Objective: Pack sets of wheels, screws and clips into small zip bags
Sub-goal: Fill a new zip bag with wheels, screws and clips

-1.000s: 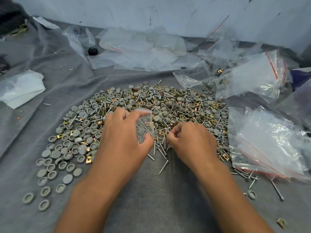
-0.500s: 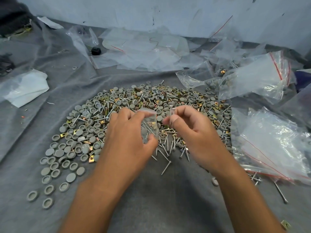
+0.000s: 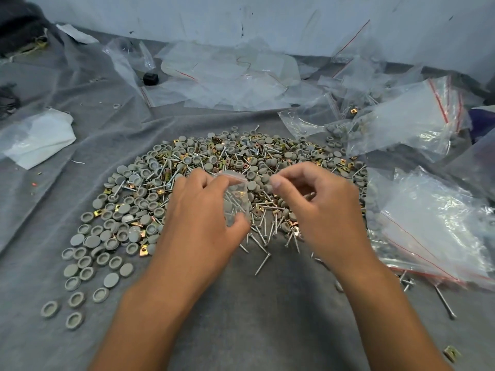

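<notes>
Head view looks down on a grey cloth (image 3: 241, 303) spread over the surface, with two bare hands above a heap of parts (image 3: 214, 167). That heap lies across the cloth's middle and mixes grey round wheels (image 3: 92, 241), long silver screws (image 3: 263, 263) and brass-coloured clips (image 3: 143, 247). Wheels thin out toward the near left corner, where several lie singly, hollow side up. Loose screws spread from the heap's near edge toward the person, between the two wrists.

The left hand (image 3: 203, 220) grips a small zip bag (image 3: 235, 199), thumb curled under its lower end and fingers behind it; the bag stands roughly upright with its red-lined mouth on top, and grey wheels and screws show through the plastic. The right hand (image 3: 318, 207) hovers just beside the bag's mouth, fingers curled with thumb and forefinger drawn together; whether they pinch anything cannot be told through the blur.

Along the right edge lie larger clear bags (image 3: 434, 226) with red zip lines, one of them holding grey wheels. Toward the far edge, flat empty bags (image 3: 227, 76) are piled near a white wall, with a small black object (image 3: 150, 78) beside them. A crumpled white sheet (image 3: 37, 135) rests at the left edge. One clip (image 3: 452, 353) sits alone at the near right corner.
</notes>
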Motion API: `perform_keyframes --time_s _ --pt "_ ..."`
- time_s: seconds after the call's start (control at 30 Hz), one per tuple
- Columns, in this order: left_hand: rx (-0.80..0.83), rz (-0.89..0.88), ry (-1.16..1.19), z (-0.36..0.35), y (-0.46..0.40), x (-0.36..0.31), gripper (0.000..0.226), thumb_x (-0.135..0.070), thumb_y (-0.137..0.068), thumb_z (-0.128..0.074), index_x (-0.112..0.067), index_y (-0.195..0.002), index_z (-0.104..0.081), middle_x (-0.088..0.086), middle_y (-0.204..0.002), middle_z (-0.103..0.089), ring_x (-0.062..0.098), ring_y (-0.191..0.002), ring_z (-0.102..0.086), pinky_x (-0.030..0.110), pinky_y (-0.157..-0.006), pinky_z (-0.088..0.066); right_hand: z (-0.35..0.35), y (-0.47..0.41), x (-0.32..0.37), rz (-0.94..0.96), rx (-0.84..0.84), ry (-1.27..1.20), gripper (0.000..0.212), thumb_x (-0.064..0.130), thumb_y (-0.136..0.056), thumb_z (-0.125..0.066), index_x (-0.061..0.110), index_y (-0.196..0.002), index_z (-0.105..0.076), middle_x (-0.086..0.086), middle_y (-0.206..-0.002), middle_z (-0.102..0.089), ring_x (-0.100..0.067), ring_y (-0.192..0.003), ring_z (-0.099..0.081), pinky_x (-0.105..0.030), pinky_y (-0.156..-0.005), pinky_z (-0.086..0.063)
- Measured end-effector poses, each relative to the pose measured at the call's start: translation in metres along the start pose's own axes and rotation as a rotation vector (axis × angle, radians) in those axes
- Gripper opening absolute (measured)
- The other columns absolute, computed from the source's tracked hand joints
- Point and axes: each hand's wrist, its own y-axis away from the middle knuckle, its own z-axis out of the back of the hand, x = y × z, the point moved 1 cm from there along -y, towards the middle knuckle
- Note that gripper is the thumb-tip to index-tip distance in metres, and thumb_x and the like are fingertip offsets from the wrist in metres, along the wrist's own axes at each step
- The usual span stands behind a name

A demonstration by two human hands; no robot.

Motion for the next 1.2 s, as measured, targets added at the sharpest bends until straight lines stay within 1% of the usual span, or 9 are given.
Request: perform_keyframes --time_s 0.07,0.2,0.4,0.47,0.6,0.87,0.93,1.03,1.2 --pt "0.004 0.003 0.005 0.0 0.0 -0.001 0.049 -0.035 -0.085 -0.069 -0.036 -0.132 -0.053 -0.029 -0.095 -0.031 0.002 -0.097 -0.026 0.024 -0.087 -0.029 0.006 -0.002 -0.011 -0.065 0.008 0.107 0.006 0.035 -0.093 -0.072 0.031 -0.088 -0.072 0.019 -0.075 -0.069 0.006 -0.074 -0.064 -0.006 -0.063 -0.044" --pt "0.009 0.007 0.012 0.0 0.001 -0.002 0.05 -0.037 -0.086 -0.067 -0.037 -0.133 -0.051 -0.024 -0.095 -0.033 0.001 -0.099 -0.026 0.023 -0.087 -0.029 0.002 0.002 -0.025 -0.267 0.246 0.446 0.014 0.048 -0.091 -0.071 0.035 -0.096 -0.069 0.022 -0.078 -0.064 0.006 -0.067 -0.06 -0.017 -0.056 -0.044" --pt "0.005 0.016 0.002 -0.002 0.0 -0.001 0.05 -0.036 -0.087 -0.068 -0.033 -0.134 -0.052 -0.017 -0.102 -0.037 0.005 -0.103 -0.031 0.024 -0.088 -0.03 -0.022 0.016 -0.017 -0.276 0.338 0.811 0.042 0.068 -0.082 -0.067 0.032 -0.103 -0.061 0.013 -0.095 -0.067 -0.016 -0.095 -0.064 -0.032 -0.071 -0.049" --pt "0.003 0.012 0.002 -0.001 0.001 -0.001 0.05 -0.035 -0.087 -0.068 -0.033 -0.134 -0.053 -0.018 -0.1 -0.036 0.006 -0.102 -0.031 0.024 -0.087 -0.03 -0.025 0.016 -0.013 -0.278 0.349 0.811 0.038 0.061 -0.085 -0.067 0.031 -0.106 -0.061 0.01 -0.099 -0.069 -0.02 -0.1 -0.065 -0.035 -0.077 -0.053" --pt "0.0 0.005 0.009 0.001 0.001 -0.001 0.049 -0.034 -0.086 -0.068 -0.034 -0.133 -0.053 -0.021 -0.096 -0.034 0.004 -0.101 -0.03 0.024 -0.086 -0.029 -0.027 0.018 -0.008 -0.268 0.362 0.812 0.021 0.037 -0.089 -0.06 0.027 -0.107 -0.062 0.006 -0.097 -0.071 -0.025 -0.096 -0.066 -0.036 -0.075 -0.055" --pt "-0.004 0.005 0.015 0.003 0.001 0.0 0.049 -0.033 -0.087 -0.069 -0.036 -0.133 -0.053 -0.024 -0.094 -0.032 0.006 -0.101 -0.031 0.024 -0.086 -0.029 -0.014 0.015 -0.016 -0.292 0.282 0.64 0.009 0.033 -0.086 -0.061 0.032 -0.095 -0.064 0.013 -0.083 -0.066 -0.012 -0.076 -0.061 -0.028 -0.058 -0.044" --pt "-0.001 0.009 0.013 0.002 0.001 0.0 0.05 -0.034 -0.087 -0.069 -0.035 -0.134 -0.052 -0.025 -0.094 -0.032 0.004 -0.099 -0.029 0.023 -0.086 -0.029 -0.008 0.013 -0.019 -0.273 0.245 0.533 0.004 0.033 -0.089 -0.065 0.031 -0.092 -0.067 0.015 -0.08 -0.066 -0.006 -0.07 -0.061 -0.029 -0.059 -0.048" --pt "-0.002 0.012 0.006 0.001 0.0 0.0 0.05 -0.033 -0.087 -0.069 -0.035 -0.134 -0.053 -0.023 -0.093 -0.032 0.004 -0.098 -0.028 0.024 -0.086 -0.029 0.002 0.009 -0.022 -0.262 0.177 0.213 0.007 0.029 -0.093 -0.069 0.032 -0.088 -0.07 0.021 -0.074 -0.067 0.004 -0.063 -0.058 -0.011 -0.057 -0.043" --pt "0.001 0.015 -0.006 -0.001 0.0 0.0 0.051 -0.034 -0.086 -0.069 -0.034 -0.134 -0.053 -0.027 -0.092 -0.029 0.002 -0.096 -0.025 0.024 -0.087 -0.029 0.009 0.003 -0.007 -0.119 0.154 -0.211 0.012 0.022 -0.098 -0.066 0.034 -0.099 -0.071 0.016 -0.092 -0.072 -0.003 -0.084 -0.066 -0.011 -0.071 -0.046"
